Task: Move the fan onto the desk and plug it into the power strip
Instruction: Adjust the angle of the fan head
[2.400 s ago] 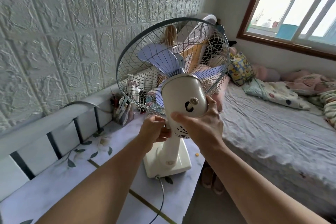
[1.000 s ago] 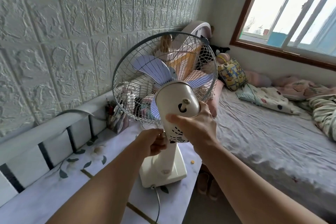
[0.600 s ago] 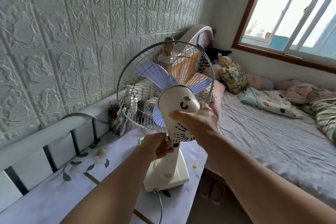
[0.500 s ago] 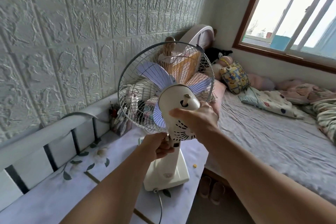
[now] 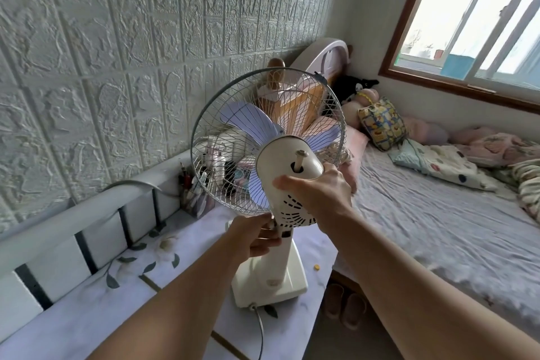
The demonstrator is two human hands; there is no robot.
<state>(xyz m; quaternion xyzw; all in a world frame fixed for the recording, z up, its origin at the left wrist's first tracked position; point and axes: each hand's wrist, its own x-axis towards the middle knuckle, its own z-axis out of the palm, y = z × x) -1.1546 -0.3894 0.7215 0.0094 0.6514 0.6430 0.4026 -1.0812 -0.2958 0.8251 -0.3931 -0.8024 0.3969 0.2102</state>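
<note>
A cream fan (image 5: pixel 287 164) with pale purple blades and a wire cage stands upright, its square base (image 5: pixel 268 282) resting on the marble-patterned desk (image 5: pixel 87 313). My right hand (image 5: pixel 318 191) wraps the motor housing from the right. My left hand (image 5: pixel 257 235) grips the neck just under the housing. The fan's grey cord (image 5: pixel 260 333) trails from the base toward the desk's near edge. No power strip or plug is in view.
A pen holder (image 5: pixel 194 194) and small clutter sit on the desk behind the cage. A white rail (image 5: pixel 73 213) lines the textured wall at left. A bed (image 5: pixel 438 228) with pillows lies right of the desk, slippers (image 5: pixel 344 308) on the floor between.
The fan head has tilted further forward, so its top knob now points more upward. Both hands keep the same grips, and the base stays on the desk.
</note>
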